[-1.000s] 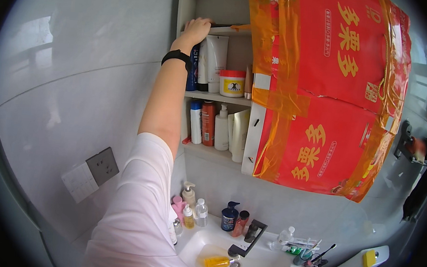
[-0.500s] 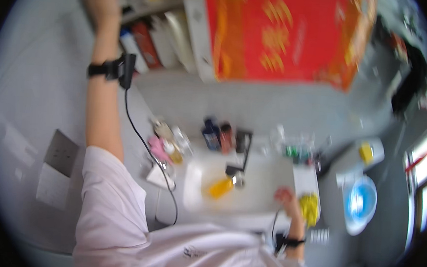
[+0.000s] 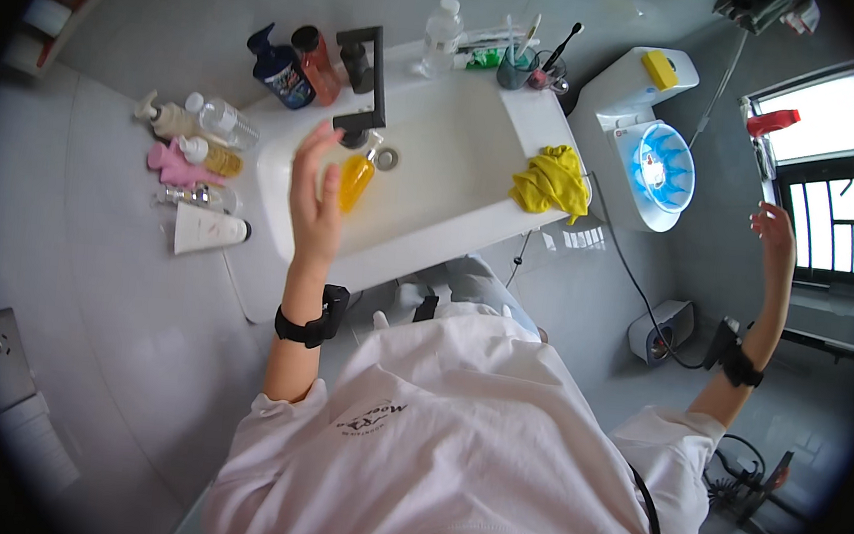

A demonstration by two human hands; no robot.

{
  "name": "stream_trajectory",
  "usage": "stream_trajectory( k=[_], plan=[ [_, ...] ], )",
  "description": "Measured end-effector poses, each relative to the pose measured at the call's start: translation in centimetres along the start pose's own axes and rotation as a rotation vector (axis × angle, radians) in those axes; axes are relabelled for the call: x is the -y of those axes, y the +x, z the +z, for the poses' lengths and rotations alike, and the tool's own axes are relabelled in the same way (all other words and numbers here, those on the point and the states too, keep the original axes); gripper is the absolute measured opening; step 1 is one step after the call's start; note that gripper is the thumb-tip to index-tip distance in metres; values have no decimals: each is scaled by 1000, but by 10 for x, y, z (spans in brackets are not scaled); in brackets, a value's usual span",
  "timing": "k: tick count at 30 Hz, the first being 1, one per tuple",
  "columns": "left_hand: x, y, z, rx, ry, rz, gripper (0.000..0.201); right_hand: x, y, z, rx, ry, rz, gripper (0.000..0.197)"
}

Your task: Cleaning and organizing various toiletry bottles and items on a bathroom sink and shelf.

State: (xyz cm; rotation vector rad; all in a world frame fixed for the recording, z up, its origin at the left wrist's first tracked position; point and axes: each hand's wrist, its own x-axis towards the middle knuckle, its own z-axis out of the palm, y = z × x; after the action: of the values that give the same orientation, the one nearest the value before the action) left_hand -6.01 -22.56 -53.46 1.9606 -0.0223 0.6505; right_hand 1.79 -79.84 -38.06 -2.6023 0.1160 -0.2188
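My left hand (image 3: 316,193) is over the left side of the white sink (image 3: 442,208), its fingers stretched out and holding nothing. Just to its right, a bottle of orange-yellow liquid (image 3: 355,183) lies in the basin near the drain (image 3: 386,158). The fingertips appear close to the black faucet (image 3: 377,77); whether they touch it I cannot tell. Far out to the right, my right hand (image 3: 777,234) is raised in front of the barred window (image 3: 842,224), fingers apart with nothing in them. A yellow cloth (image 3: 554,182) is draped over the sink's right corner.
Pump bottles (image 3: 282,70), a clear bottle (image 3: 443,37) and a toothbrush cup (image 3: 515,68) line the back ledge. Several bottles and a white tube (image 3: 209,231) stand or lie at left. On the right are a toilet (image 3: 625,172) with a blue-lit bowl and a yellow box (image 3: 660,71).
My left hand has come down from the upper shelf to the sink. My right hand has moved from the sink's edge out to the right. The view has turned rightward, and the red bag is gone from sight.
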Motion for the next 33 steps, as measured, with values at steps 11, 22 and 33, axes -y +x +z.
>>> stream_trajectory(
  k=[11, 22, 33],
  plan=[
    [21, -116, 41, 392, 378, -366, 33, 41, -42, 340, 321, -456, -240, 91],
    [-2, -143, 113, 300, 468, -602, 27, -12, 88, 415, 189, -220, -516, 62],
    [-6, -147, 187, 286, 467, -489, 33, 9, 82, 432, 349, -110, -802, 61]
  ],
)
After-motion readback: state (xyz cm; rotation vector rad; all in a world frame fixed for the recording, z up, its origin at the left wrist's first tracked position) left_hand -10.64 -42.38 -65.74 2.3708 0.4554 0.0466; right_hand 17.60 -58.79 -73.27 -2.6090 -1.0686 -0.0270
